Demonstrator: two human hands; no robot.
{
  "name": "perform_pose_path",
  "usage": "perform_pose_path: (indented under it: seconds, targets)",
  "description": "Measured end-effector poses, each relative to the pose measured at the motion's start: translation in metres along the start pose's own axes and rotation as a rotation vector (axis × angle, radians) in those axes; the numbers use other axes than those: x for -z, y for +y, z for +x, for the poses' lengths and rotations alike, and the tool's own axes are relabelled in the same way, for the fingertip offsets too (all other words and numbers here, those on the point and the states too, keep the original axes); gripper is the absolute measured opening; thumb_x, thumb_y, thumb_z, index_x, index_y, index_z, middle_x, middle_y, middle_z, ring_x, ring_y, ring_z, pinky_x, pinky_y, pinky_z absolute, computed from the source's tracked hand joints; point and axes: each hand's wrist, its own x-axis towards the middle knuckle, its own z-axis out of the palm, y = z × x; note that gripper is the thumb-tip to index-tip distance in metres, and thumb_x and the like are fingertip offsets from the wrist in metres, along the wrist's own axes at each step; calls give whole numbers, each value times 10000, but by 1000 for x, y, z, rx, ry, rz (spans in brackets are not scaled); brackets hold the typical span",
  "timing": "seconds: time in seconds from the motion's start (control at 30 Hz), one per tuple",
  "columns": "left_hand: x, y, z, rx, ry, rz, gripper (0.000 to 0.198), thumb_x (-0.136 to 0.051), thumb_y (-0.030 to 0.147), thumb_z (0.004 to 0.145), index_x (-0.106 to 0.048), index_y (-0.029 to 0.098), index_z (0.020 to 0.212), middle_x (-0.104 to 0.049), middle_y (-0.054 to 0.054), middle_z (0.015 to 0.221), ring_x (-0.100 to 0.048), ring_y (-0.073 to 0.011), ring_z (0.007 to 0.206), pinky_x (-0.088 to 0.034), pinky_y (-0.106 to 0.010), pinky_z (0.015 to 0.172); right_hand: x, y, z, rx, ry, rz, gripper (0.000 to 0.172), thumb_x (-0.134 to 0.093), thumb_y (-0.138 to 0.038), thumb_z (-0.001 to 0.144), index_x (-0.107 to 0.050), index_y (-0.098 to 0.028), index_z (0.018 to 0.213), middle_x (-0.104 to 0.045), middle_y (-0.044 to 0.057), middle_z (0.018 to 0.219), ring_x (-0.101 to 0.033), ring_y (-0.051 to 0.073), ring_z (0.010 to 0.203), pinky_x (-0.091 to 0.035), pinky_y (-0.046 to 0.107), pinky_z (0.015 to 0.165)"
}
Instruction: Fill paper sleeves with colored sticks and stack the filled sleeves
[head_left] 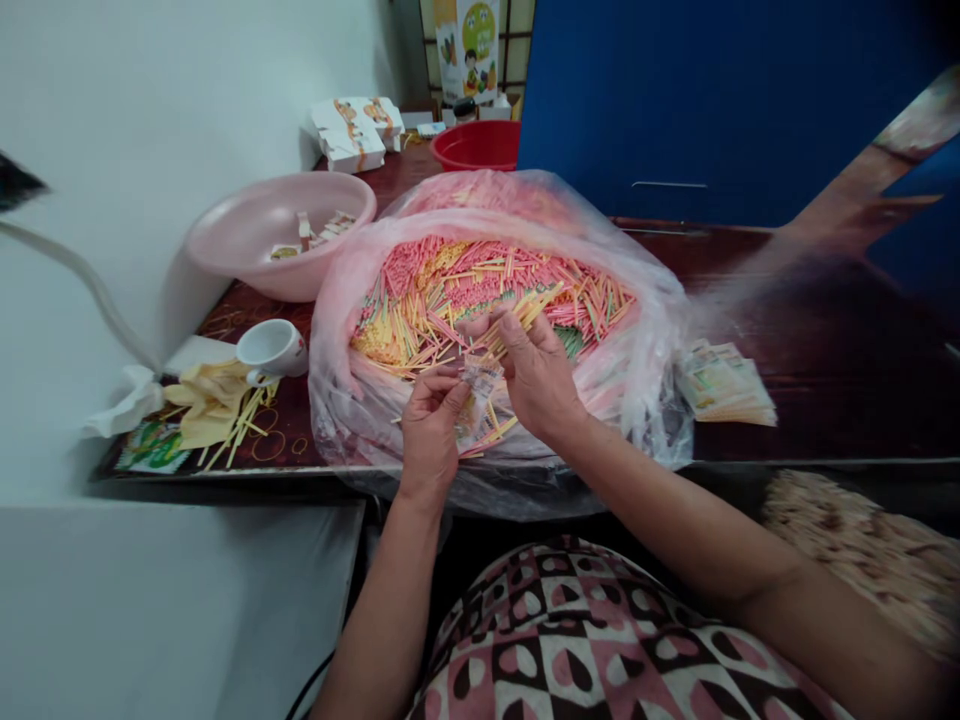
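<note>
A big clear plastic bag (637,330) lies open on the table, full of thin pink, yellow and green sticks (480,290). My left hand (429,425) pinches the mouth of a small clear printed packet (477,392) in front of the bag. My right hand (536,375) is closed on a small bunch of yellow sticks (529,312), held just above the packet. Some sticks are inside the packet.
A pink basin (247,235) with a few packets stands at the back left, a red basin (476,145) behind it. A white cup (271,350), yellow wrappers and loose sticks (214,400) lie left. A stack of printed packets (724,385) sits right. White boxes (352,130) lie far back.
</note>
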Motion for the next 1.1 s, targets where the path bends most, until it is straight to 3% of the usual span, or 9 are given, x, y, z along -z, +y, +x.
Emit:
perform_pose_path:
  seconds: [0.27,0.4,0.67,0.87,0.97,1.1]
  targets:
    - [-5,-1,2,12,13,-22,306,-890,411,712,-667,204,747,-667,-15,1002,-637,-147,965,-514,-310,938,-3,-1,-8,121,46,20,311,-513,-602,1003,-492,-292,1018,-703,25,1021,-712,213,1139,-562,386,938]
    - [-8,-2,1,-26,17,-42,269,-898,363,703,-682,207,732,-672,-12,993,-641,-147,990,-508,-302,953,-1,-3,-10,118,-7,6,272,-551,-554,1002,-536,-282,985,-714,21,980,-706,198,1058,-545,380,964]
    - [-9,-6,5,-70,-1,77,245,-855,373,749,-672,210,740,-669,-28,1009,-647,-176,1010,-524,-333,950,16,12,-3,-41,-145,-164,368,-569,-597,972,-680,-246,993,-749,57,1124,-668,209,1074,-523,381,987]
    - [-13,-17,9,-28,28,79,243,-840,375,740,-666,205,751,-665,-27,979,-643,-175,975,-520,-327,932,28,17,6,10,-159,-202,504,-654,-635,905,-624,-304,1283,-689,68,1335,-626,226,1247,-506,403,1061]
    - [-14,-19,11,-38,35,58,216,-830,344,754,-662,207,758,-668,-22,978,-641,-165,959,-517,-309,905,29,15,6,-17,-188,-293,470,-569,-668,953,-717,-268,1149,-738,63,1218,-649,230,1201,-491,419,1084]
    - [-12,-18,14,-76,47,64,192,-821,301,762,-653,207,768,-661,-11,954,-632,-151,932,-508,-289,879,40,21,17,-67,-94,-216,554,-446,-691,998,-741,-238,1118,-745,91,1230,-670,241,1199,-491,443,1103]
